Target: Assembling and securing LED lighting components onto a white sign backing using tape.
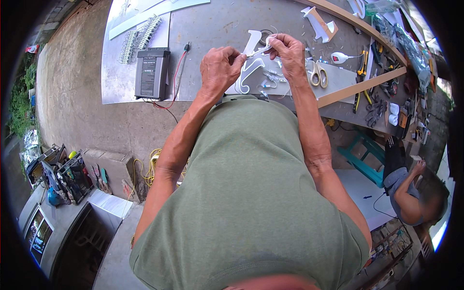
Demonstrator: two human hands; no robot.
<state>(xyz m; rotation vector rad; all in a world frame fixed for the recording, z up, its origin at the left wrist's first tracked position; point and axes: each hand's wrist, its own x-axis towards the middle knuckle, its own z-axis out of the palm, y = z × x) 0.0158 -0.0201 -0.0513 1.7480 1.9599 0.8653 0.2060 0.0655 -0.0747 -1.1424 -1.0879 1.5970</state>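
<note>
White curved strip (252, 42) being held over the metal worktable (203, 26)

Its edges are being pinched by left hand (220, 70) and, seemingly, right hand (289, 54) fingertips (likely light, stiff, crackable; best being gripped along its rim).

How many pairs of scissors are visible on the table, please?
1: the scissors lie on the table, right of the right hand; others may be hidden among the tools.

Slim, bent white piece (252, 42), aslant between the hands (220, 69)
</note>
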